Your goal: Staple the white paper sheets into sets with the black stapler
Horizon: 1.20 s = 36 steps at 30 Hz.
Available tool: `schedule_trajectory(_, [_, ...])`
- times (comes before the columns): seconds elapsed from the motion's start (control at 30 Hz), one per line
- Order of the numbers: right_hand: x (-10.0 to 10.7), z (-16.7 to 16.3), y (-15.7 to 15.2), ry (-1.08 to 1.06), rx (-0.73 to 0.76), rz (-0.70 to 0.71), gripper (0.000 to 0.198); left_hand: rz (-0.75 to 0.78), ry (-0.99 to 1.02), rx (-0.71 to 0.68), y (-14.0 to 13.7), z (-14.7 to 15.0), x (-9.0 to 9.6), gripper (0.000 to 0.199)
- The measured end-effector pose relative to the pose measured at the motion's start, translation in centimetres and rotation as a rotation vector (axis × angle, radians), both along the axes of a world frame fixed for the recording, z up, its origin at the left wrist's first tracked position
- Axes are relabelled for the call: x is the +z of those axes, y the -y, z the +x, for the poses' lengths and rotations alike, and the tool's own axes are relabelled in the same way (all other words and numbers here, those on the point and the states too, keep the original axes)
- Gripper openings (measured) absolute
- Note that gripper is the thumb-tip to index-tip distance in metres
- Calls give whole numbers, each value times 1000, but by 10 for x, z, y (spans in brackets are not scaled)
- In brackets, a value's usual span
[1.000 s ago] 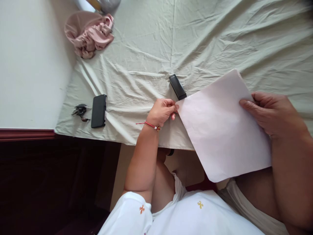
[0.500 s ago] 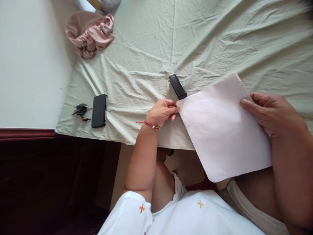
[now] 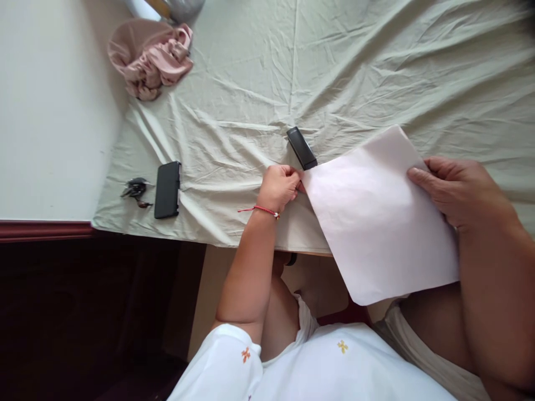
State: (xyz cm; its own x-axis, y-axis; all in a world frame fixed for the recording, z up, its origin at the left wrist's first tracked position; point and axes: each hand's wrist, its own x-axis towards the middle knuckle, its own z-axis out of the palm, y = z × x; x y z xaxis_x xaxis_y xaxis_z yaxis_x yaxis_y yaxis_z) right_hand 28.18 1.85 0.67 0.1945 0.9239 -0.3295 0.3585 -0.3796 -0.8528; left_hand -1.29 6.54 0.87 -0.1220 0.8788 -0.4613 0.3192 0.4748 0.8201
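A sheet of white paper (image 3: 380,223) slants over the table's front edge; whether it is one sheet or more, I cannot tell. My left hand (image 3: 279,186), with a red string bracelet on the wrist, pinches its upper left corner. On the opposite side my right hand (image 3: 457,192) grips the right edge, thumb on top and the other fingers mostly underneath. Just beyond the pinched corner lies a small black stapler (image 3: 301,147), its near end close to the paper's top edge.
A pale green cloth (image 3: 234,83) covers the table, wrinkled throughout. To the left lie a black phone (image 3: 167,189) and a bunch of keys (image 3: 137,190). Pink fabric (image 3: 152,61) is heaped at the far left, near the white wall (image 3: 45,111). My lap is below the table edge.
My left hand has turned at the wrist, its knuckles now facing up more while still pinching the corner. The right hand keeps its hold. The whole view has shifted slightly.
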Motion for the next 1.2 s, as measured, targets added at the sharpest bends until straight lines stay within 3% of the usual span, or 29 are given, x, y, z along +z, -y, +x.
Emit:
schedule_trajectory(0.1, [5, -2, 0, 48, -79, -63, 18, 130, -143, -3, -1, -3, -6, 23])
schedule_trajectory(0.23, [10, -3, 1, 98, -89, -51, 19, 531, -382, 45, 1, -8, -8, 17])
schedule_trajectory(0.3, [12, -4, 1, 94, -83, -62, 18, 695, -391, -11, 3, -9, -7, 14])
schedule_trajectory(0.37, [14, -5, 2, 113, -84, -85, 18, 787, -352, -150, 3, -10, -8, 19])
schedule_trajectory(0.5, [18, -8, 3, 121, -85, -92, 16, 824, -304, -378, -1, -17, -16, 29])
schedule_trajectory(0.67, [15, -6, 2, 124, -87, -83, 14, 864, -226, -452, -10, -30, -28, 33])
schedule_trajectory(0.9, [3, -1, 1, 90, -81, -28, 15, 930, -201, -483, -15, -35, -35, 32])
schedule_trajectory(1.2, [9, -8, 2, 9, -118, -40, 10, 944, -286, -447, -13, -29, -33, 30])
